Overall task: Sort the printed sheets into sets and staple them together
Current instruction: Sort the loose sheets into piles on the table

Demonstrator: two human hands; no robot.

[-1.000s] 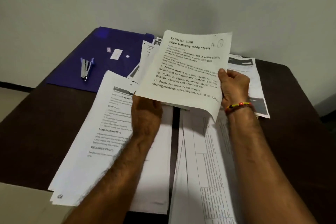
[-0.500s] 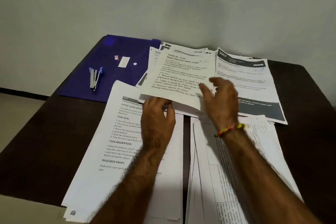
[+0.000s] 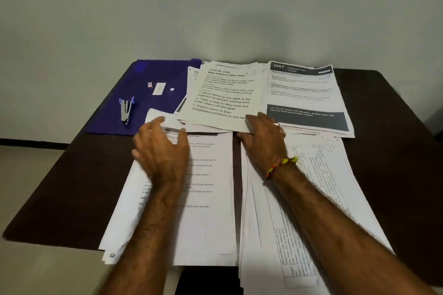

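Setting: a dark brown surface (image 3: 60,187) against a pale wall, covered in printed sheets.
Left hand (image 3: 160,151): hovers over the near-left stack of sheets (image 3: 206,199), blurred; its fingers (image 3: 153,124) look loosely spread and hold nothing, their tips close to the far edge of that stack.
Right hand (image 3: 263,141): lies low at the near edge of the "Wipe balcony table clean" sheet (image 3: 225,96), fingers (image 3: 254,120) lightly bent with the tips on the paper's near right corner; whether they pinch the edge or only rest on it, I cannot tell.
Wrist: a beaded bracelet (image 3: 280,166) in yellow, red and black circles the right wrist.
Top sheet: the "Wipe balcony table clean" sheet lies flat on a loose pile at the centre back, with a handwritten mark in its top right corner.
Far right: a sheet headed 3667 (image 3: 304,93), with dark bands at top and bottom, lies just beside that pile.
Near right: a fanned stack of table-printed sheets (image 3: 311,199) runs under the right forearm towards the camera.
Stapler (image 3: 125,111): rests untouched on a purple folder (image 3: 153,74) at the far left, well apart from both hands.
Folder: small paper scraps (image 3: 158,88) lie on it near the stapler.
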